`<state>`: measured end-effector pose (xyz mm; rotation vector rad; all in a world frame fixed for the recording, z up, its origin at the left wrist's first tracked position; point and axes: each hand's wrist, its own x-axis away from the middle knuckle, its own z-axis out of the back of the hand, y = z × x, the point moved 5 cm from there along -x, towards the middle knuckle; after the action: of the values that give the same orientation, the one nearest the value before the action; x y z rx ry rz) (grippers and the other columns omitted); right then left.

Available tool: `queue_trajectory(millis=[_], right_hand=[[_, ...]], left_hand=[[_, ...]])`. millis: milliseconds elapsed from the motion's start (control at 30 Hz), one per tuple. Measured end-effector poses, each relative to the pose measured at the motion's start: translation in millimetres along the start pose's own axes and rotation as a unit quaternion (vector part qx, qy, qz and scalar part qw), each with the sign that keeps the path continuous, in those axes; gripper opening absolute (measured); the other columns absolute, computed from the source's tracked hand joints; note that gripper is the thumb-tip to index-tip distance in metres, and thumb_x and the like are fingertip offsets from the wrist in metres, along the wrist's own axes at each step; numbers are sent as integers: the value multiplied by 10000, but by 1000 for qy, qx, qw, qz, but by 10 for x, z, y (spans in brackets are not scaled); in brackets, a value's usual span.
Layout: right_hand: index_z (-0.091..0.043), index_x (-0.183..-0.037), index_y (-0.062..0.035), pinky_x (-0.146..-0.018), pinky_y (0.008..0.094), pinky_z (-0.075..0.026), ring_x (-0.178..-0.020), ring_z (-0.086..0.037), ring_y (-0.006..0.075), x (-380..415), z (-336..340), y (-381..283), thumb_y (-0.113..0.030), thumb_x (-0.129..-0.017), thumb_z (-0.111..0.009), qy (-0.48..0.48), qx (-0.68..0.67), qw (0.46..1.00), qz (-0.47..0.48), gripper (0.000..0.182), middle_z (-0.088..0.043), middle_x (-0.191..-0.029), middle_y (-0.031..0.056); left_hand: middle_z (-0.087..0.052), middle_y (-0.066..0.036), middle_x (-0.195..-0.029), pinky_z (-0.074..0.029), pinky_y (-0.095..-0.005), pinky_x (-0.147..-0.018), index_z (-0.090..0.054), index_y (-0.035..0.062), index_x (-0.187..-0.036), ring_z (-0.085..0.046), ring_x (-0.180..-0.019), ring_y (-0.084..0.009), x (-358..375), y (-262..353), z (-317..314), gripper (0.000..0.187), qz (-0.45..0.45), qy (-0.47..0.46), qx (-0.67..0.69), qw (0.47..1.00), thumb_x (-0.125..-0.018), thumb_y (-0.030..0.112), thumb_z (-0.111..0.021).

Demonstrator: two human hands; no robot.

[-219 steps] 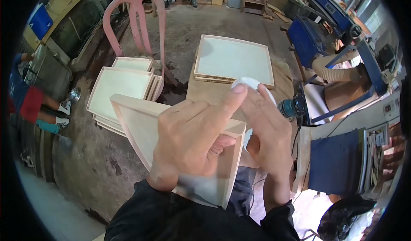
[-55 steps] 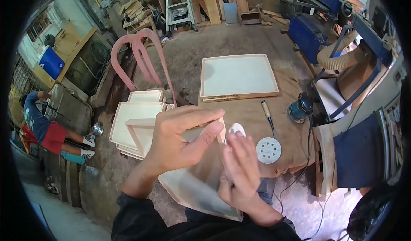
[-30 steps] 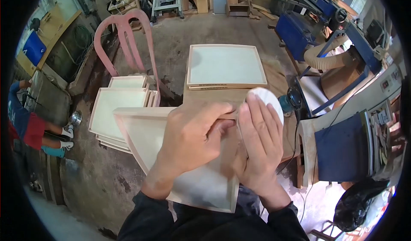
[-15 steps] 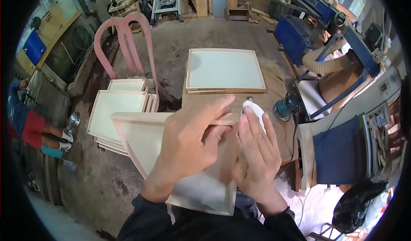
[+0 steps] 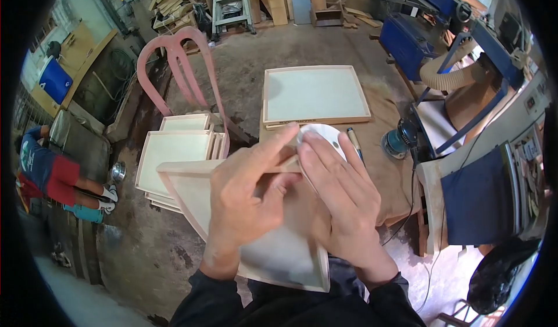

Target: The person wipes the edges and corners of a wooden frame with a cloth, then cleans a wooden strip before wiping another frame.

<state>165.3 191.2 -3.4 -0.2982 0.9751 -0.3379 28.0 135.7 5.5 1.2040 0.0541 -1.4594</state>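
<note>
A shallow wooden tray (image 5: 285, 263) with a pale floor and a raised rim is tilted in front of my body. My left hand (image 5: 241, 196) is closed on its far rim near the right corner, thumb below and fingers above. In my right hand (image 5: 346, 196) is a white sanding disc (image 5: 328, 134) with small holes, its fingers lying over the disc against that corner. The hands hide where disc and wood meet. Just beyond lies a slim pen-like tool (image 5: 354, 141). Further right stands a teal sander (image 5: 397, 141) with a cord.
Another tray (image 5: 317, 91) lies on the brown-covered table (image 5: 386, 112). Several trays (image 5: 174, 158) are stacked on a pink chair (image 5: 186, 65) at left. A person (image 5: 52, 164) is at the far left. Blue machinery (image 5: 410, 39) stands at right, and a stepladder (image 5: 231, 7) behind.
My right hand has slid the sanding disc up and left over the tray's corner, closer to my left hand. The slim tool shows more now. The whole view has shifted slightly.
</note>
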Motion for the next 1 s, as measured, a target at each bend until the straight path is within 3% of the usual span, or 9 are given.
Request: queue_trajectory(millis=[200,400,500,567,600,700,767,867,1000], right_hand=[[-620,-1244,59,-1094,516,-410,-1183,-641,352,22,57,76,13,-749,-670,-17,26,1000,5,500,-652,-1240,242],[-622,-1227,64,-1088,506,-425,-1199,-630,347,30,113,102,-4,-742,-667,-27,40,999,20,491,-643,-1255,233],[-628,-1227,59,-1086,500,-431,-1196,-633,344,36,190,74,5,-736,-654,-35,34,999,15,495,-648,-1251,228],[-638,-1230,48,-1083,496,-436,-1186,-641,341,130,311,47,20,-730,-644,-48,18,999,8,501,-661,-1237,220],[-643,-1232,41,-1081,492,-440,-1182,-645,339,185,349,78,34,-726,-638,-51,13,999,-1,506,-668,-1229,215],[-655,-1237,24,-1078,482,-446,-1171,-654,335,339,397,175,72,-731,-620,-36,-11,998,-44,509,-685,-1206,201],[-659,-1239,20,-1078,474,-445,-1168,-657,335,373,387,269,95,-760,-606,13,-34,997,-73,487,-693,-1195,194],[-649,-1253,31,-1031,439,-475,-1113,-688,316,386,333,353,12,-930,-531,54,-118,983,-131,345,-705,-1199,189],[-617,-1275,56,-924,368,-522,-1074,-697,332,544,56,363,-5,-950,-580,26,-284,928,-241,332,-698,-1145,235]], left_hand=[[-735,-161,-1010,-577,-333,-712,-651,39,-1289,-738,-846,-264,-11,-76,-154,668,-13,-3,55,998,-657,-174,-689],[-729,-181,-1058,-606,-317,-756,-645,24,-1284,-746,-943,-262,-11,10,-148,626,41,-45,26,998,-697,-191,-663],[-737,-174,-1045,-601,-332,-728,-638,22,-1290,-751,-906,-281,-66,82,-152,618,-12,-33,55,998,-706,-175,-677],[-741,-163,-1038,-586,-332,-695,-669,13,-1234,-746,-836,-273,-48,45,-134,564,10,-28,63,998,-698,-162,-695],[-744,-158,-1035,-579,-332,-678,-684,8,-1206,-744,-801,-269,-47,12,-126,537,19,-21,66,997,-695,-156,-704],[-746,-148,-1032,-557,-314,-648,-732,12,-1098,-724,-750,-247,-65,-36,-100,431,-90,-57,27,994,-691,-130,-736],[-743,-144,-1022,-554,-300,-646,-748,19,-1047,-719,-751,-230,-74,35,-130,382,-80,-62,30,994,-692,-122,-746],[-740,-127,-976,-546,-294,-635,-756,35,-1036,-714,-759,-220,-121,97,-131,349,-72,-88,34,993,-716,-103,-753],[-730,-100,-917,-535,-295,-624,-756,48,-1057,-706,-765,-211,-225,105,-118,313,-45,-143,68,986,-768,-72,-749]])
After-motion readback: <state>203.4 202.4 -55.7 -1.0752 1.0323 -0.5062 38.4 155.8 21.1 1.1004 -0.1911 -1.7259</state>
